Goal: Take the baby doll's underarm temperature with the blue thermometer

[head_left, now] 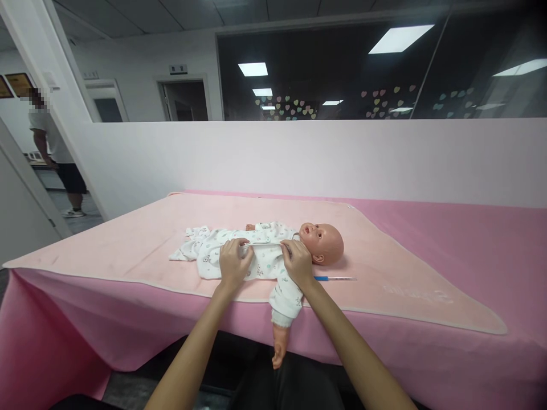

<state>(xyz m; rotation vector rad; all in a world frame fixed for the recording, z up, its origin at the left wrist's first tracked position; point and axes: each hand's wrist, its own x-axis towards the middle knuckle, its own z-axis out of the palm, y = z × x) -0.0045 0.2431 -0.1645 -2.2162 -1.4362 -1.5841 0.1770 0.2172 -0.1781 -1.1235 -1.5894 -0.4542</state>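
A baby doll (327,242) lies on its back on a pale pink blanket (128,245), head to the right, dressed in a white patterned romper (205,250). One doll arm (280,341) hangs over the table's near edge. My left hand (233,263) is closed, pinching the romper's front at the doll's belly. My right hand (297,262) is closed on the romper's front near the doll's neck. A thin stick with a blue handle (335,278) lies on the blanket just right of my right hand.
A darker pink cloth (491,250) covers the table under the blanket. A white partition wall (299,159) stands behind the table. At the far left a person (55,148) stands in a passage.
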